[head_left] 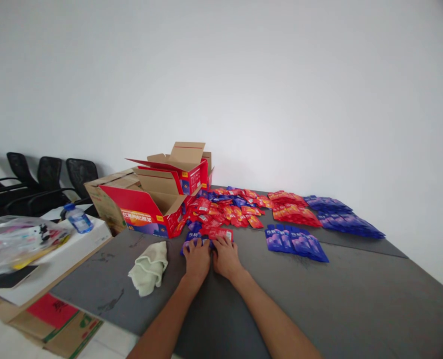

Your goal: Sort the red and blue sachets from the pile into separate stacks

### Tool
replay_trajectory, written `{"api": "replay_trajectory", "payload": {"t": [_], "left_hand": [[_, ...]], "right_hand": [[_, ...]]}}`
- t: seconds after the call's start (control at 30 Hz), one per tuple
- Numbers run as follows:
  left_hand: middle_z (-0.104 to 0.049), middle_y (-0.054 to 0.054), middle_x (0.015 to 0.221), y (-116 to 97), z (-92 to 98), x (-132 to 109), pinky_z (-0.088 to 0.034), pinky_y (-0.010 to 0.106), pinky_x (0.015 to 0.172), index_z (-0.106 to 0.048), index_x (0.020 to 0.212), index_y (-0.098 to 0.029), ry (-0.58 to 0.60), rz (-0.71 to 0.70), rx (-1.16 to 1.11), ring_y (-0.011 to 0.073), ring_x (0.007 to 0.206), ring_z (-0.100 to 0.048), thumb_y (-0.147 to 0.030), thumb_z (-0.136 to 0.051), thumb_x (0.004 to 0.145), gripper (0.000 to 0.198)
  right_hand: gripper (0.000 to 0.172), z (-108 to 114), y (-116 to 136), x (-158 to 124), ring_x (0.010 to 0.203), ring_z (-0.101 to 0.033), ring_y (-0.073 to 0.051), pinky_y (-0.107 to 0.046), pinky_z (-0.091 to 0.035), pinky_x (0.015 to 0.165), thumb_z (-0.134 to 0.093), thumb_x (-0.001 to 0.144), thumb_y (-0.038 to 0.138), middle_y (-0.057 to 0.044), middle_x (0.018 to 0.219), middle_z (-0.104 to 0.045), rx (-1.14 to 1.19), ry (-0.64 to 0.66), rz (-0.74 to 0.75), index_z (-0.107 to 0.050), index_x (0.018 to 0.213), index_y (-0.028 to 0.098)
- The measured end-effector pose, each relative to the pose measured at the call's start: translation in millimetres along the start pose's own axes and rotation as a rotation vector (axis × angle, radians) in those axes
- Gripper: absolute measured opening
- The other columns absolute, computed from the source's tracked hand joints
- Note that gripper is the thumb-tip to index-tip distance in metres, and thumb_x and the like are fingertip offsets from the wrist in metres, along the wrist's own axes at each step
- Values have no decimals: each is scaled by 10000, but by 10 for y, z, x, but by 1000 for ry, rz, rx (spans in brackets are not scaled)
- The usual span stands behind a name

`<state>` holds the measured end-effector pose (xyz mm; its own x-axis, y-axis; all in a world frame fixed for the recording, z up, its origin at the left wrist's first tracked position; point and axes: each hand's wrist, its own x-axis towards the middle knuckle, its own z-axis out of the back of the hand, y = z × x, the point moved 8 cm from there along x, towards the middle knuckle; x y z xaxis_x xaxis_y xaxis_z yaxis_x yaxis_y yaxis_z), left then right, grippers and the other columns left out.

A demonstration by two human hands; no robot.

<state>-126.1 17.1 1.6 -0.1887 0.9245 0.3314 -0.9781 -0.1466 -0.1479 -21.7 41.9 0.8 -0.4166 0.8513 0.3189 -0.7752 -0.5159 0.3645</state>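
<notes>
My left hand (198, 260) is at the front of the table, its curled fingers gripping a blue pouch (192, 235). Close beside it, my right hand (227, 259) has its fingers bent over a red pouch (221, 232), with a bit of blue pouch showing at its outer edge. The undersides of both hands are hidden. Just beyond them spreads a loose heap of red and blue pouches (240, 210). To the right lies a fanned row of blue pouches (292, 242).
Neat piles of red pouches (296, 212) and blue pouches (346, 222) lie at the back right. Open red cartons (142, 212) stand back left. A pale cloth (149, 267) lies left of my hands. A water bottle (78, 219) and plastic bag (19, 242) occupy a side surface.
</notes>
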Motion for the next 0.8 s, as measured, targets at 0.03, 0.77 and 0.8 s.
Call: {"api": "replay_trajectory", "payload": {"t": [0.03,0.77,0.8], "left_hand": [[-582,131,1275,-71,-1,-19,-299,549,985,-619,1242,-268,-4,-12,2,342,1210,-432,-269,-404,945,367],[-688,121,1047,-1199,5,53,-412,374,885,-704,1017,-161,100,-189,-137,266,1016,-591,-166,-352,931,363],[-693,122,1050,-1216,-12,84,-406,360,891,-700,1032,-153,104,-198,-167,257,1010,-601,-148,-341,927,374]], "right_hand": [[434,38,-45,-26,1333,-362,-276,-470,-286,1037,-480,851,236,-73,1380,-539,2,7,4,-558,1277,260],[516,726,-1052,-452,1339,-436,-241,-448,-342,1143,-453,798,74,-115,1383,-540,269,-351,95,-574,1292,160],[504,768,-1127,-479,1340,-436,-243,-450,-342,1144,-442,816,88,-125,1388,-533,270,-392,63,-566,1301,149]]}}
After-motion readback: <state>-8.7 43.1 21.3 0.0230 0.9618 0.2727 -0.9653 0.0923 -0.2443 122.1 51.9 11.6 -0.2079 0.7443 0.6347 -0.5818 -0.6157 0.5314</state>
